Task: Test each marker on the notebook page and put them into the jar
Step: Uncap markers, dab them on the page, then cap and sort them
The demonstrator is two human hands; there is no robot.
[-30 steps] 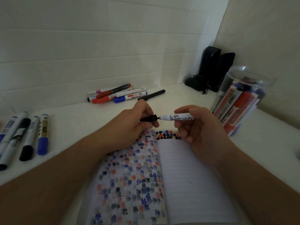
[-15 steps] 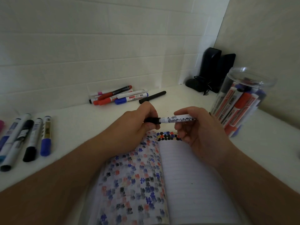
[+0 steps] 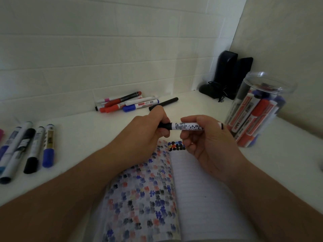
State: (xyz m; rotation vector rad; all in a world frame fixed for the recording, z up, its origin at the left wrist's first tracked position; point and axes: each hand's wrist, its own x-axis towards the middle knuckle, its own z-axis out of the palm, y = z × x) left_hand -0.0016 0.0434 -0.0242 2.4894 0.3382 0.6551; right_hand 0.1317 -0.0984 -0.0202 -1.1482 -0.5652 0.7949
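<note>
lined paper of the open notebook (image 3: 201, 189) is lying nearest. above it the left hand (image 3: 148, 130) is pinching the black cap (image 3: 165, 126) onto the marker (image 3: 187, 126), whose barrel the right hand (image 3: 208, 142) is gripping. a half-seated cap could be drying the tip, or popping off on the way into the jar (image 3: 258, 109) beyond.

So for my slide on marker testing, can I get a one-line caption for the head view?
Both hands hold a capped black marker above the notebook, jar at right.
</note>
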